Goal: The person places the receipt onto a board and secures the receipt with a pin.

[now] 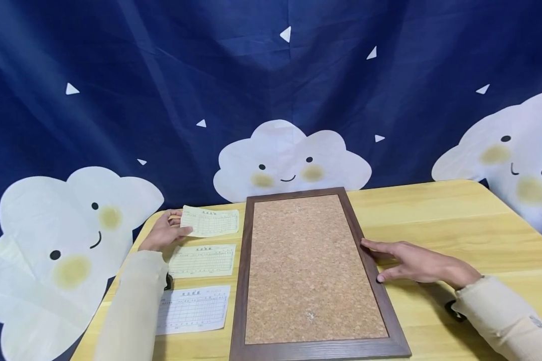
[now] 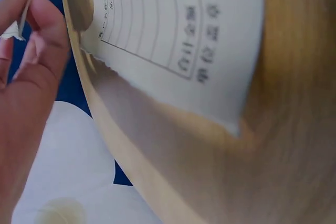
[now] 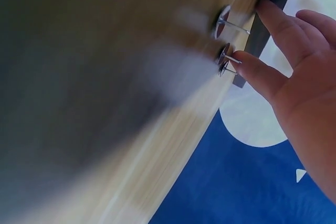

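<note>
In the head view my left hand [image 1: 166,231] pinches the left edge of a pale yellow printed form [image 1: 217,223], its sheet curling slightly at the table's far left. The left wrist view shows this paper's edge [image 2: 27,3] between thumb and fingers. Below it lie a second yellowish form [image 1: 203,261] and a white form [image 1: 194,311]. A cork board [image 1: 311,265] in a dark wooden frame [image 1: 241,281] lies right of the forms. My right hand [image 1: 415,263] rests at the frame's right side, fingers extended. Thumbtacks [image 3: 224,20] stand point-up beside its thumb.
The light wooden table [image 1: 442,215] has a rounded far right corner. Behind it hangs a dark blue curtain [image 1: 253,65] with smiling clouds and small white triangles. Dark bands [image 1: 454,311] show at the sleeve cuffs.
</note>
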`<state>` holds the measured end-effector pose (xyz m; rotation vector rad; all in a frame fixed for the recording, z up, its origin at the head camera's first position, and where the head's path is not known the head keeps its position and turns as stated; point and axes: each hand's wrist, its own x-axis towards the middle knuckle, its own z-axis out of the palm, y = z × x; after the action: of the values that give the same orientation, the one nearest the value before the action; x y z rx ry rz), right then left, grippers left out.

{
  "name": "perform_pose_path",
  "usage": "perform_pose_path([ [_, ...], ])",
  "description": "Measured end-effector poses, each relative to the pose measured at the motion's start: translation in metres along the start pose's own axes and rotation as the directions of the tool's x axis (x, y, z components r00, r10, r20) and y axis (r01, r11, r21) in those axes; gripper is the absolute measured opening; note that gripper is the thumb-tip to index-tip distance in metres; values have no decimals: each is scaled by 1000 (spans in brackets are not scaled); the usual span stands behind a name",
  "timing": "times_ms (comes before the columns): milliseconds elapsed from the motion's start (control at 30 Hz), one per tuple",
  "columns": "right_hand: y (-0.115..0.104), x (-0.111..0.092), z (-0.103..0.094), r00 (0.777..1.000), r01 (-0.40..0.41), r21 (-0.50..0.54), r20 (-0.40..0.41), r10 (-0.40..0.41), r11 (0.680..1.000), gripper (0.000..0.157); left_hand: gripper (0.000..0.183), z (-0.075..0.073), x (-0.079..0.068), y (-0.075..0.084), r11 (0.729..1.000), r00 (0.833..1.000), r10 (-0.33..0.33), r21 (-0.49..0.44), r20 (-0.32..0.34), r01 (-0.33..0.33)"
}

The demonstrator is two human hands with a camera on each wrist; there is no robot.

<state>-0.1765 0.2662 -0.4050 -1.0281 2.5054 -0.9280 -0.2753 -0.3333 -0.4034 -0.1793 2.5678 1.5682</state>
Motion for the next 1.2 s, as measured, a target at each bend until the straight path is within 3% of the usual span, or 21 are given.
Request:
perform_pose_path([
  [200, -1, 1, 1, 1000, -21, -6, -5, 21, 1000, 85, 73, -2, 0, -2, 998, 998, 46, -48, 29, -45],
  [400, -3, 1, 1, 999, -42, -17, -4, 42, 999, 87, 69, -2, 0, 0, 993, 994, 110, 33, 24, -110],
  [567, -4, 0, 0, 999, -52, -25, -4, 52, 998, 87, 68, -1, -2, 3, 991, 995, 94, 96, 24, -96],
  [767, -5, 0, -1, 998, -58, -27, -1, 58, 998, 88, 73, -1, -6, 10, 996, 998, 56, 64, 26, -58],
  [1200, -5, 0, -1, 999, -48, -18, 2, 48, 999, 87, 71, 0, -5, 19, 989, 993, 120, -89, 5, -119],
])
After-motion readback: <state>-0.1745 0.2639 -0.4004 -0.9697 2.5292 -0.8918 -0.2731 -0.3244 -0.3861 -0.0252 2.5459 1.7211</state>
